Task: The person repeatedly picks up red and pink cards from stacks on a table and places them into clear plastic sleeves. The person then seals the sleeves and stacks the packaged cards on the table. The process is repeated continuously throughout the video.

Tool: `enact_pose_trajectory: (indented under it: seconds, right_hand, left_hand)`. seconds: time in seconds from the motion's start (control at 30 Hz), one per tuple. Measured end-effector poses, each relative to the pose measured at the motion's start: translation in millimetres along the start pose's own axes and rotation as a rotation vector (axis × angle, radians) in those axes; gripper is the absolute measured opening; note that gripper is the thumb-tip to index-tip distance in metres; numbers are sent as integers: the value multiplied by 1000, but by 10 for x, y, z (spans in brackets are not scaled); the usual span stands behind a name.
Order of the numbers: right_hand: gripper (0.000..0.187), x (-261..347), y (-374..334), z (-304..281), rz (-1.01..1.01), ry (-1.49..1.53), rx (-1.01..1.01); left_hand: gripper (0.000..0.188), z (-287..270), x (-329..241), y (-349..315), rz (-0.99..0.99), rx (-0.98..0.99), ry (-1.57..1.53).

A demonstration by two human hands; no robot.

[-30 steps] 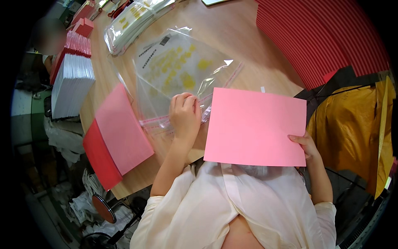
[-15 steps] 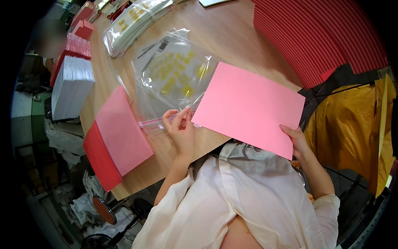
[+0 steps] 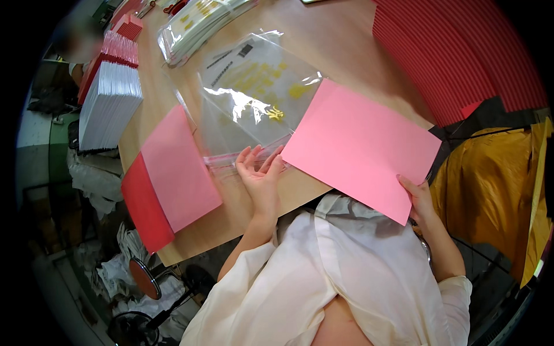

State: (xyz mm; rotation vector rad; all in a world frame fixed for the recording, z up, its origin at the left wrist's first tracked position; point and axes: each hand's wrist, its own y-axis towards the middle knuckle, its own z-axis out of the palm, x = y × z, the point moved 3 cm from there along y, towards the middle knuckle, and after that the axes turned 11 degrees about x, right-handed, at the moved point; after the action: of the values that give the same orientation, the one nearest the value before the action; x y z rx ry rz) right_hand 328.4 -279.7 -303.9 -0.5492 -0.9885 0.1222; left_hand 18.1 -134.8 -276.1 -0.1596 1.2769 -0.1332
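My right hand (image 3: 419,202) grips a flat pink card sheet (image 3: 363,150) by its lower right edge, thumb on top and fingers beneath. The sheet is held at a slant over the table's front edge. My left hand (image 3: 261,176) is palm up with fingers apart, at the sheet's left corner and the near edge of a clear plastic bag (image 3: 225,135). Its fingertips touch or nearly touch that edge; I cannot tell which. Several such bags, with yellow printing, lie overlapped on the table. Left of them rests a pile of pink sheets (image 3: 179,173) with a red part (image 3: 144,202) along its side.
A bundle of clear bags (image 3: 199,29) lies at the back of the wooden table (image 3: 329,34). White (image 3: 109,106) and red stacks line the left edge. A tall red stack (image 3: 444,52) stands right, above a yellow cover (image 3: 479,184). A person (image 3: 75,43) is at far left.
The whole view has shifted slightly, moving the table contents right and up. My left hand's fingers have spread a little more. My right hand keeps hold of the pink sheet.
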Motion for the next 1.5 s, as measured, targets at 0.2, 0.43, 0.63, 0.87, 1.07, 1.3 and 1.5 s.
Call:
enact_pose_trajectory:
  seconds: [0.2,0.43,0.63,0.87,1.07,1.3,1.5]
  right_hand:
    - [28,65,-10,70,-34,-29,-17]
    - [26,85,15,33,-79,-77,7]
    - [26,94,32,17,-78,-86,6]
    - [25,220,9,57,-141,-154,23]
    - [25,199,24,66,-139,-158,19]
    - [25,137,75,72,-111,-96,43]
    - [28,141,103,126,-54,-42,38]
  left_hand:
    - [62,-60,43,8,-63,34,9]
    - [56,-62,86,0,-136,60,-56]
    - [36,-84,138,40,-190,39,-94]
    - [16,-130,123,85,-204,42,-157]
    - [14,-156,158,93,-232,45,-215]
    - [17,-76,164,50,-318,27,-259]
    - [20,-22,196,110,-380,76,-311]
